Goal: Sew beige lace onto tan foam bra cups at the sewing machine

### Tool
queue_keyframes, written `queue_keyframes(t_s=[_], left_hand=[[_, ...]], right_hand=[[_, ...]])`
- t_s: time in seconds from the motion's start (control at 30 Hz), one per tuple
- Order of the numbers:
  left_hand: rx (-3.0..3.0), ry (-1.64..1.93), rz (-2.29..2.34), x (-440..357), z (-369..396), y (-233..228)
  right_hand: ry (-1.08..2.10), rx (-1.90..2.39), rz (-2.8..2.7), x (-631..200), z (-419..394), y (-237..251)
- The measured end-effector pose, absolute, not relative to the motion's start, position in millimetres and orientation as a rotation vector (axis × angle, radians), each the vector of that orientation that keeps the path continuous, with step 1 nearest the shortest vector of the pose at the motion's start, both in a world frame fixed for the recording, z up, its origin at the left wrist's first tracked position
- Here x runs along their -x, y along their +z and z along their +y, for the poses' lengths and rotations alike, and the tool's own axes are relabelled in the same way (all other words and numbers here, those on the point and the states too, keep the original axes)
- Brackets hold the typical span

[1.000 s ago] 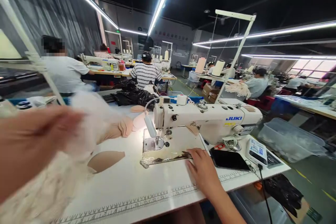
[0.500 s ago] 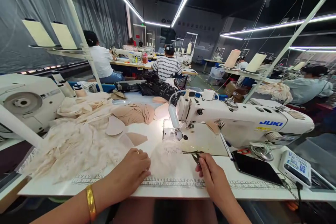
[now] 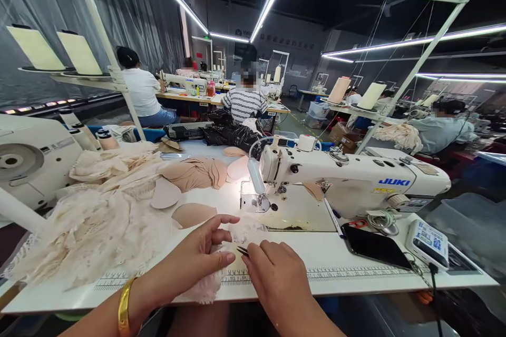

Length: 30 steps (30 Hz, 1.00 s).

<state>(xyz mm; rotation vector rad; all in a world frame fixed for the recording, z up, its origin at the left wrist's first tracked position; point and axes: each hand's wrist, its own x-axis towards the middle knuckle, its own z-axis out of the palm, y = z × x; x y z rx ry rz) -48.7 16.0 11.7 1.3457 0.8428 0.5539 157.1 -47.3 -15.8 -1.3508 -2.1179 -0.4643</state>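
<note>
My left hand [image 3: 203,250] is over a cream lace piece [image 3: 205,287], with its index finger stretched out and its thumb apart from the fingers. Part of the lace is hidden under that hand, and it also shows beyond the fingertips toward the sewing machine. My right hand [image 3: 276,274] is closed around small dark thread snips [image 3: 242,250]. Their tips point left, close to my left thumb and fingers. A beige cup-shaped fabric piece [image 3: 193,214] lies just beyond my left hand.
A white sewing machine [image 3: 356,176] stands ahead, its lamp lit. At left are heaped lace [image 3: 98,226] and stacked beige pieces [image 3: 197,171]. A phone [image 3: 373,246] and a white box-shaped device [image 3: 427,242] lie right. A printed ruler [image 3: 340,273] runs along the front edge. Co-workers sit farther off.
My right hand has moved left with the snips, up to my left hand. My left hand has turned and its fingers have spread. The lace has shifted toward the table's front edge.
</note>
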Motion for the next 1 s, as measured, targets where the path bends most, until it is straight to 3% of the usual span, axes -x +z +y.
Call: queue_keyframes(t_s=[0.1,0.23,0.33,0.43,0.57,0.67,0.8,0.9,1.0], left_hand=[[-1.4,0.55,0.859,43.9,13.4,8.1],[-1.576,0.48,0.9,57.8,23.9,10.1],[-1.944,0.586,1.236,95.7,45.7,30.8],[-2.423,0.843,1.783,131.4,63.7,51.2],[-2.808,0.702,1.304,123.5,59.6,32.4],[-2.933,0.453,0.921,86.9,44.7,-0.8],[-2.778,0.189,0.863,51.0,22.5,-11.0],[-2.421,0.108,0.778,45.3,10.0,3.3],[-2.3,0.305,0.959,46.7,16.0,6.9]], right_hand=[[-0.544,1.346,-2.126,-146.4,-43.6,-17.7],[-0.402,1.344,-2.119,-146.3,-46.7,-13.7],[-0.27,1.394,-2.056,-177.9,-50.2,-17.0],[-0.418,1.552,-1.958,-231.4,-48.6,-35.4],[-0.544,1.763,-1.884,-281.1,-46.2,-59.0],[-0.311,1.65,-1.908,-272.1,-53.5,-59.8],[0.215,1.442,-2.053,-226.8,-64.5,-52.9],[0.301,1.428,-2.129,-204.0,-59.1,-52.8],[0.349,1.411,-2.087,-198.9,-47.0,-54.3]])
